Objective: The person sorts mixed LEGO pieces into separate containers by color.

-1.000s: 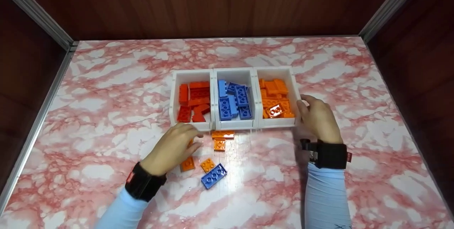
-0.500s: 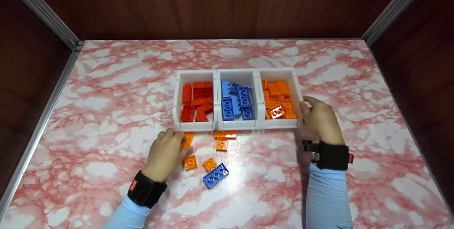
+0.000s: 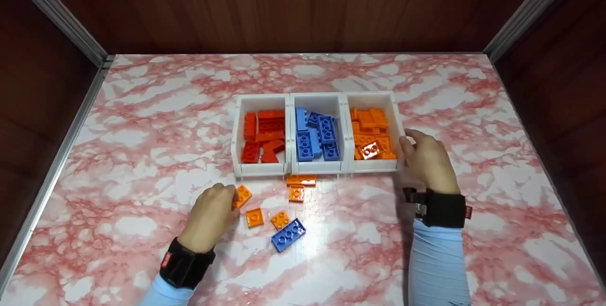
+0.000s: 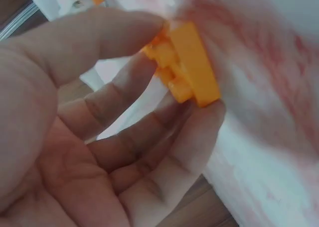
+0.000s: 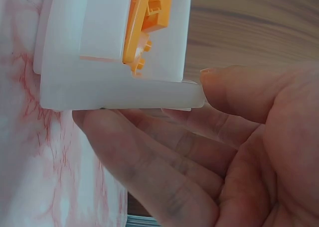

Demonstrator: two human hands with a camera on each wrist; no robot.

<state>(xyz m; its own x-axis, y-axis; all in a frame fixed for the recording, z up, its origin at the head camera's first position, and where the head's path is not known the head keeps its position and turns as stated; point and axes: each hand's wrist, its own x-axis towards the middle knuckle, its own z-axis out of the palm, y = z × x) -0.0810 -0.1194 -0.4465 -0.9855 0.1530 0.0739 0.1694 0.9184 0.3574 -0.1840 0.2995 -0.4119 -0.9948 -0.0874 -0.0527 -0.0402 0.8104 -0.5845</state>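
My left hand [image 3: 208, 216] pinches an orange toy building brick [image 4: 194, 65] between thumb and fingertips, its studs turned toward the palm in the left wrist view. In the head view this brick sits just in front of the left bin. My right hand [image 3: 428, 161] holds the outer side of the right white bin [image 5: 114, 92], thumb at the rim and fingers along the wall. Several orange bricks [image 3: 371, 119] fill that bin. Loose on the table lie a square orange brick [image 3: 254, 218], a smaller orange brick [image 3: 280, 220] and a blue brick [image 3: 289, 235] beside it.
The left bin [image 3: 262, 169] contains red bricks [image 3: 271, 126]; the middle bin [image 3: 317, 168] contains blue bricks [image 3: 305, 145]. Two more orange bricks [image 3: 296, 194] lie right in front of the middle bin. Dark wood-look panels [image 3: 303, 7] enclose the marbled table [image 3: 142, 154].
My left hand has drawn back from the left bin's front edge, toward me and leftward, bringing the orange brick along. The right hand stays at the right bin.
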